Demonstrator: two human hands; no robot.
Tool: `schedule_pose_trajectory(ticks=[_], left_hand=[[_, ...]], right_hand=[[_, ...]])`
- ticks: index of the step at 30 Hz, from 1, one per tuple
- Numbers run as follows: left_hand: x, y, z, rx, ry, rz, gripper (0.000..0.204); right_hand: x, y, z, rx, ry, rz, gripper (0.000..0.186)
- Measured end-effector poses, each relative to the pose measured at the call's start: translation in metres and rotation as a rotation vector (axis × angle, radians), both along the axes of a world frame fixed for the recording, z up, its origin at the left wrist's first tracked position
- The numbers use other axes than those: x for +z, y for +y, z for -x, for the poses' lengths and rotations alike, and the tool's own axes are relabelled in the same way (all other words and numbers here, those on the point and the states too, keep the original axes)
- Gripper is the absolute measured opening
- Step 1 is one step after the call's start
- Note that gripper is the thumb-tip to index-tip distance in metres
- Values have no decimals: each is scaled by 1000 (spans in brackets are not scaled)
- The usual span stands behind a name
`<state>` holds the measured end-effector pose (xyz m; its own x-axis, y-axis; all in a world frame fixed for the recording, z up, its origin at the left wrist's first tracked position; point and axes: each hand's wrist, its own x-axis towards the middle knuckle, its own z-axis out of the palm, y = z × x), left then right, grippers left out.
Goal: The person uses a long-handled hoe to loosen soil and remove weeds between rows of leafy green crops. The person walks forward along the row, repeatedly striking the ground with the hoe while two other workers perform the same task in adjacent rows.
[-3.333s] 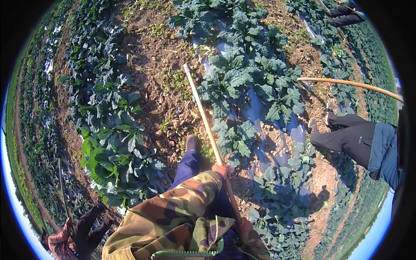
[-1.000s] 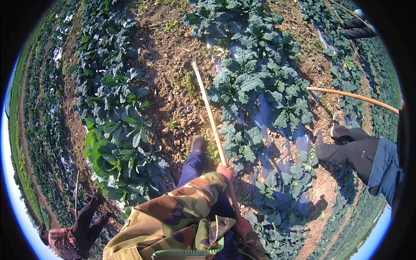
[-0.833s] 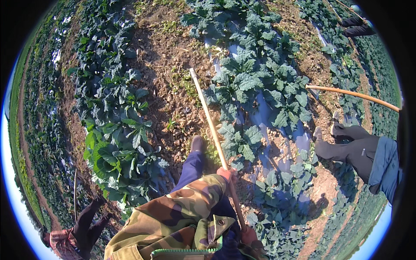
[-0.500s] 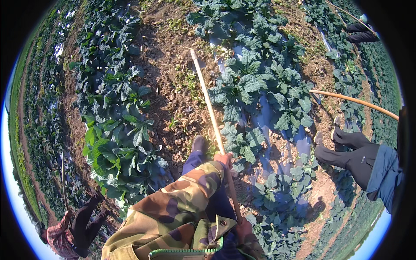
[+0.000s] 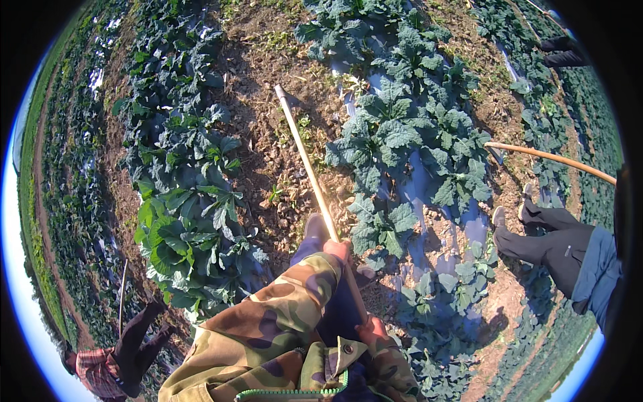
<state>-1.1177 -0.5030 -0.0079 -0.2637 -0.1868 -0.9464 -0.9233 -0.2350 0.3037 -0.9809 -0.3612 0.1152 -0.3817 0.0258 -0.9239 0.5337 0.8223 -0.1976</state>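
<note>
A hoe with a long, pale wooden handle (image 5: 305,157) slants across the soil strip between two rows of leafy plants. Midway along it, my left hand (image 5: 338,250) is wrapped round the wood. Lower down, close to my body, my right hand (image 5: 371,329) closes round the handle's near end. The hoe's far end hangs over the brown soil, and its blade hardly shows. To the left of the handle grow broad green leaves (image 5: 175,244); to the right stand curly dark-green kale plants (image 5: 395,134). My sleeves are camouflage-patterned.
At the right, a person in dark trousers (image 5: 552,248) stands by another wooden-handled tool (image 5: 549,155). A person in a plaid shirt (image 5: 97,368) works at the lower left. Pale plastic sheeting (image 5: 418,184) lies under the kale. My shoe (image 5: 315,226) is on the soil.
The hoe's far end has swung left and a little nearer to me. Both my hands have shifted slightly, the left one leftward, and keep their hold.
</note>
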Motion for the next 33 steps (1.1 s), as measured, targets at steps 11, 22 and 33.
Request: schedule_pose_trajectory(ticks=[11, 22, 33], left_hand=[[-4, 7, -19, 105, 40, -140, 25], [13, 27, -58, 9, -54, 69, 29], [-11, 9, -41, 191, -192, -205, 21]], right_hand=[[13, 12, -36, -83, -3, -18, 36], [19, 29, -66, 40, -137, 1, 36], [57, 44, -78, -55, -123, -39, 34]])
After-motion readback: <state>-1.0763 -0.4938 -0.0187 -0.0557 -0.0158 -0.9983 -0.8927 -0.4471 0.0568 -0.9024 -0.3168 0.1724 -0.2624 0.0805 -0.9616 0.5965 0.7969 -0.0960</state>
